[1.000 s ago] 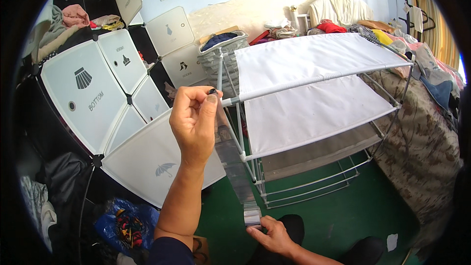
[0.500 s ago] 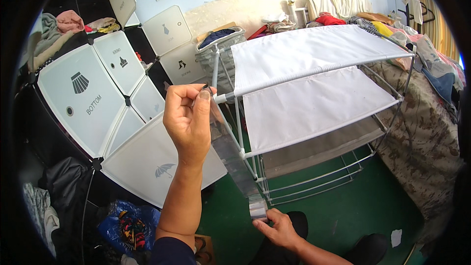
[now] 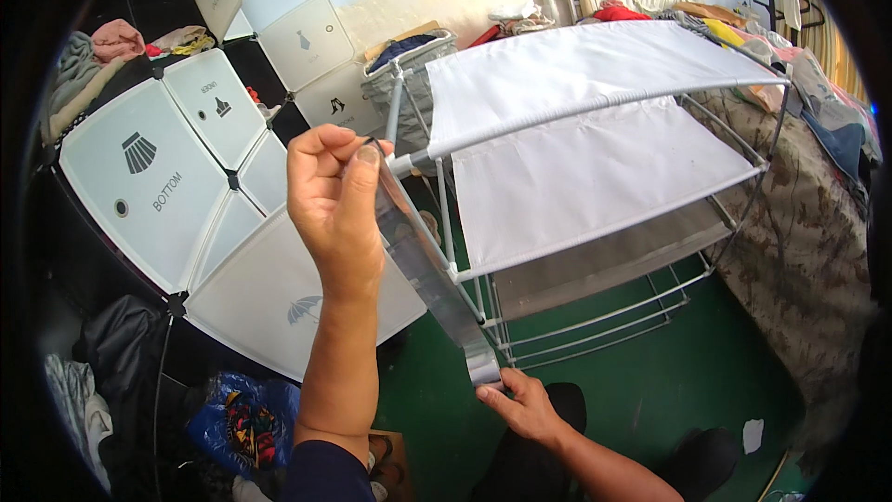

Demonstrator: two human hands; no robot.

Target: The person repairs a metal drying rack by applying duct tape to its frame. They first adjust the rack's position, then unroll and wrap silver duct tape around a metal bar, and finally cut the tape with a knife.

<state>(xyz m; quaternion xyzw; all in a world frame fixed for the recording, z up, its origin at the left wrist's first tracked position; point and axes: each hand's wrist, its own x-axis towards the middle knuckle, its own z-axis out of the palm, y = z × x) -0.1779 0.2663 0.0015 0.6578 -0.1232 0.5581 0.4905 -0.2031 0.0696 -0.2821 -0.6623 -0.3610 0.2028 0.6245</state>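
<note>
— So where's the clear plastic strip (image 3: 423, 265)?
— Stretched taut beside the shelf rack (image 3: 595, 177): left hand (image 3: 334, 200) pinches its top end, right hand (image 3: 520, 402) grips the bottom. Looks light, floppy, slippery; hold the ends.

grey strip (image 3: 429, 270), white shelf cloth (image 3: 595, 65), green floor (image 3: 650, 381)

white cube panels (image 3: 139, 177) | laundry basket (image 3: 413, 60) – camouflage cover (image 3: 799, 223) | green floor (image 3: 650, 381)
</note>
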